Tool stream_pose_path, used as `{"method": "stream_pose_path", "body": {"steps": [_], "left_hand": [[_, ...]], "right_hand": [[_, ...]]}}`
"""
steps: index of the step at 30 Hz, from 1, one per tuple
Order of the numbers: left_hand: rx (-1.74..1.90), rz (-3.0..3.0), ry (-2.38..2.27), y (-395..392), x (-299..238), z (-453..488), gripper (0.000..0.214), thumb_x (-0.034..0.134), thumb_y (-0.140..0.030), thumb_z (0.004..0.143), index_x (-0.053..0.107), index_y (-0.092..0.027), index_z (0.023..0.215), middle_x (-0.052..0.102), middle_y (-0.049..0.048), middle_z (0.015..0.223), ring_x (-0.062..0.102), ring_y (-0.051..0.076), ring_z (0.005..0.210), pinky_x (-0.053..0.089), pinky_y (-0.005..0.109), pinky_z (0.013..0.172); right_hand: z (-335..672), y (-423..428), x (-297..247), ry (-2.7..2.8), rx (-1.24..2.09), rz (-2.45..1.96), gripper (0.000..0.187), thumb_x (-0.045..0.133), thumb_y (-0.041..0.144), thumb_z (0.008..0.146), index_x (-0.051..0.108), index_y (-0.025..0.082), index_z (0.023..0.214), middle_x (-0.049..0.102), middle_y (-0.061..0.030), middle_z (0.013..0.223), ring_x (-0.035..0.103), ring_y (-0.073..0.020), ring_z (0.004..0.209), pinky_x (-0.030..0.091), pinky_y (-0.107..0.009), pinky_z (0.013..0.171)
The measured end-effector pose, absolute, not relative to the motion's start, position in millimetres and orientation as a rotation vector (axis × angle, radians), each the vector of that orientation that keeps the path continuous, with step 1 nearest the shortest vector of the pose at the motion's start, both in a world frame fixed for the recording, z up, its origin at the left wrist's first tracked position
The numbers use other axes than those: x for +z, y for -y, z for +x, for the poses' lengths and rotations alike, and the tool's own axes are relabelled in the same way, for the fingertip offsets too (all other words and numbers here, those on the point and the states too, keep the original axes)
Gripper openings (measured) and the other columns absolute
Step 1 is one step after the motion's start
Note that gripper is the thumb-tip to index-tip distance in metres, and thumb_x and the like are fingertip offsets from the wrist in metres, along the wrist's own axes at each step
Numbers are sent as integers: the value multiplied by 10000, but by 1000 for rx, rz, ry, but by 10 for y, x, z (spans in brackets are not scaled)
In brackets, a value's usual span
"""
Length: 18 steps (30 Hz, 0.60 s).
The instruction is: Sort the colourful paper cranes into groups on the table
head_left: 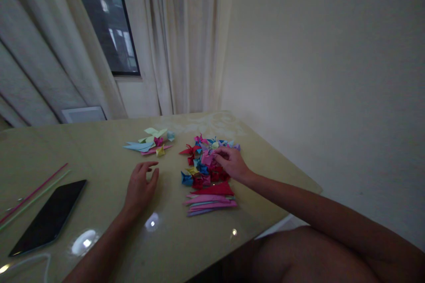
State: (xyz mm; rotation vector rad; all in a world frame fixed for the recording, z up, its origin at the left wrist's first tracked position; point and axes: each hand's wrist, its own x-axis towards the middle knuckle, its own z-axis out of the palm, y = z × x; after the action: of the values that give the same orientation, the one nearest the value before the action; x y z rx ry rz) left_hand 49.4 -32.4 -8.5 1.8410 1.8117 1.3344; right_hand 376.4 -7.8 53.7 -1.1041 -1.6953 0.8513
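My right hand point(230, 162) reaches into a pile of colourful origami pieces point(202, 169), its thumb and fingers pinched at a pink origami piece point(207, 158). Red, blue, yellow and purple folded papers lie around it, among them a red one with pointed wings point(189, 150). Just below the pile, toward me, is a stack of flat folded paper strips point(212, 202) in pink, pale blue and purple, with a red folded piece point(215, 189) above them. My left hand point(142, 184) hovers over or rests on the table left of the pile, fingers apart and holding nothing.
Farther back lies a smaller group of pale green, blue, pink and yellow folded papers point(146, 145). At the left are a black tablet or phone point(49, 216), a pink stick point(36, 191), a green stick point(40, 197) and a white cable point(33, 257). A wall borders the table's right side.
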Motion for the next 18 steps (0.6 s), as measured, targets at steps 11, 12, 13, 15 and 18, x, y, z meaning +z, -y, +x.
{"method": "stream_pose_path", "body": {"steps": [11, 12, 13, 15, 18], "left_hand": [[1009, 2022, -2115, -244, -160, 368, 454, 442, -327, 975, 617, -153, 1356, 610, 198, 1391, 681, 306, 1071, 552, 478, 1006], [950, 2030, -2163, -301, -146, 383, 464, 413, -317, 992, 608, -142, 1374, 606, 214, 1417, 673, 330, 1125, 543, 495, 1015], [892, 2029, -2211, -355, -130, 399, 483, 386, -323, 1007, 593, -133, 1401, 601, 229, 1438, 660, 357, 1175, 536, 519, 1018], [765, 2024, -2280, -453, -96, 433, 541, 350, -394, 1032, 561, -132, 1456, 600, 248, 1449, 641, 414, 1229, 536, 576, 990], [567, 2076, -2275, -566, -65, 459, 603, 328, -528, 1034, 597, -170, 1439, 611, 235, 1435, 659, 443, 1198, 555, 586, 921]], "right_hand": [[4490, 70, 581, 1740, 439, -1409, 205, 615, 239, 877, 811, 183, 891, 799, -56, 811, 730, -201, 717, 533, -285, 690], [4542, 89, 573, 1760, 403, -1430, 205, 615, 238, 886, 812, 184, 888, 803, -59, 821, 732, -202, 722, 528, -285, 699], [4594, 109, 560, 1782, 368, -1455, 204, 616, 239, 894, 812, 185, 883, 804, -61, 824, 731, -201, 723, 522, -284, 702], [4690, 144, 514, 1817, 298, -1514, 194, 621, 233, 901, 808, 187, 873, 801, -60, 818, 723, -197, 714, 507, -280, 703], [4795, 169, 410, 1826, 241, -1618, 178, 628, 212, 898, 799, 186, 859, 798, -56, 809, 717, -192, 713, 488, -275, 703]]}}
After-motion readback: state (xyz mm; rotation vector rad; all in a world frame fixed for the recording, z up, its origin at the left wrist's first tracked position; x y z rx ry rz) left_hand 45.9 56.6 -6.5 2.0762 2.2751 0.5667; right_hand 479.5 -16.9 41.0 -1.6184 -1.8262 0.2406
